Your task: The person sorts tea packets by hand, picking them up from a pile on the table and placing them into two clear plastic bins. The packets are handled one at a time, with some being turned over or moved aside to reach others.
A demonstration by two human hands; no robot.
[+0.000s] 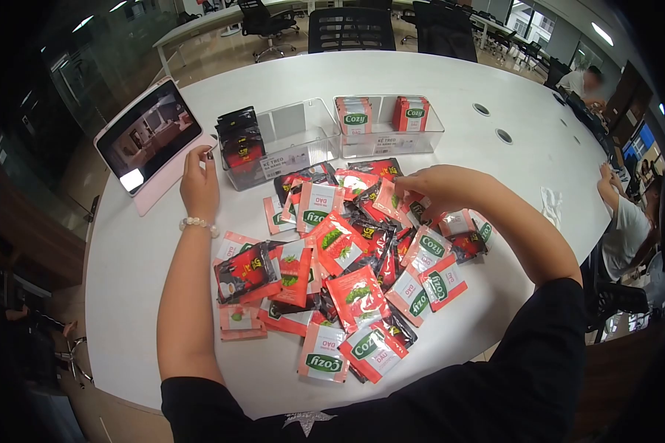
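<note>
My left hand point(198, 179), with a beaded bracelet point(199, 224) at the wrist, is raised between the tablet and the left clear bin point(319, 150). Its fingers point away from me, loosely bent, and nothing shows in them. Over the far right of a heap of sachets, my right hand point(437, 190) reaches down with fingers apart, close to a pink sachet point(391, 202). The heap mixes pink-and-white Cozy sachets point(323, 353) with black-and-red sachets point(248, 272). Black sachets point(241, 140) stand in the left bin's left end. Cozy sachets point(411, 114) stand in the right bin point(389, 148), in two groups.
A tablet point(149, 133) in a pink cover leans at the left of the white table point(488, 325). A crumpled white tissue point(551, 205) lies at the right. Two people point(628, 235) sit at the right edge. Black chairs point(352, 31) stand behind the table.
</note>
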